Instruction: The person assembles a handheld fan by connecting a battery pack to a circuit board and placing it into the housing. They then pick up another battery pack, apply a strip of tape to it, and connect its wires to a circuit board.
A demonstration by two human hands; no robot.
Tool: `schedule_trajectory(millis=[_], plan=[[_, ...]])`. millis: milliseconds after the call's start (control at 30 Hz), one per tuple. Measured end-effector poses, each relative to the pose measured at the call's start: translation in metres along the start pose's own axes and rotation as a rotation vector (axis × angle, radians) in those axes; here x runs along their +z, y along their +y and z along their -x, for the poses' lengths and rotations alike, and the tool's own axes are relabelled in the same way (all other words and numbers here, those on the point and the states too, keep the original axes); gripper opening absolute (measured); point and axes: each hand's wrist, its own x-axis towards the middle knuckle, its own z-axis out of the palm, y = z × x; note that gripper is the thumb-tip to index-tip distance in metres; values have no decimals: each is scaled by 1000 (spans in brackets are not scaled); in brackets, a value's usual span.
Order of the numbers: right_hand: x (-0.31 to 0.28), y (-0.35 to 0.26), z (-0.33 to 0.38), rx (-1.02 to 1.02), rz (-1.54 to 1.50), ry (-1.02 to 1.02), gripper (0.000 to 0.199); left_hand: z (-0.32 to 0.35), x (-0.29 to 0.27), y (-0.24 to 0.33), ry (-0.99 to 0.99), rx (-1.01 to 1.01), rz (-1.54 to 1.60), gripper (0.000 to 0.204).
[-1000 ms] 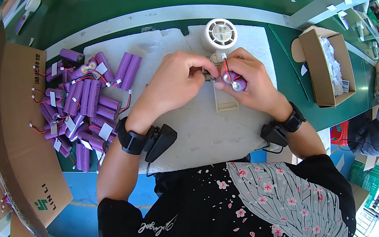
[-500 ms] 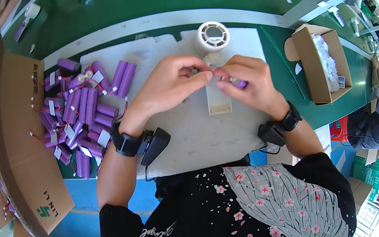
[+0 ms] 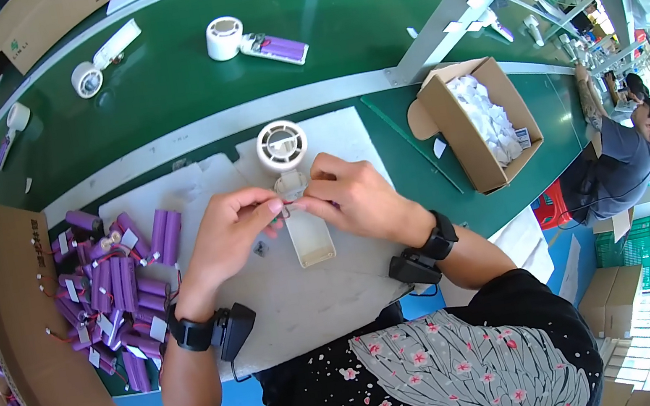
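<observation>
A white handheld fan lies on the pale foam board (image 3: 277, 329), its round head (image 3: 282, 146) pointing away from me and its open, hollow handle (image 3: 315, 247) toward me. Over the neck of the handle my left hand (image 3: 229, 233) and my right hand (image 3: 357, 202) meet, fingertips pinched. Thin wires (image 3: 285, 209) show between them, with a bit of red and green below the left fingers. Their ends are hidden. To the left is a heap of purple battery packs (image 3: 113, 287) with leads and white connectors.
An open cardboard box (image 3: 42, 324) stands at the left. A smaller box (image 3: 465, 147) of white pieces is at the right. Beyond a pale rail (image 3: 227, 119), more fans (image 3: 225, 38) lie on the green surface. A person (image 3: 618, 148) sits at far right.
My view has shifted, so the fan and hands appear further left and lower. The purple piece by my right hand no longer shows. Both hands are still pinching near the fan's neck.
</observation>
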Motion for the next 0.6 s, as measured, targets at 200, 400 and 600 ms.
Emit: schedule_trajectory(millis=[200, 400, 600], plan=[[1, 1, -7, -15, -135, 17, 10, -3, -3, 8, -6, -33, -93, 20], [2, -1, -4, 39, -157, 21, 15, 2, -6, 9, -68, -72, -129, 19], [7, -4, -1, 9, -110, -11, 17, 3, -6, 6, -8, -6, -7, 25]])
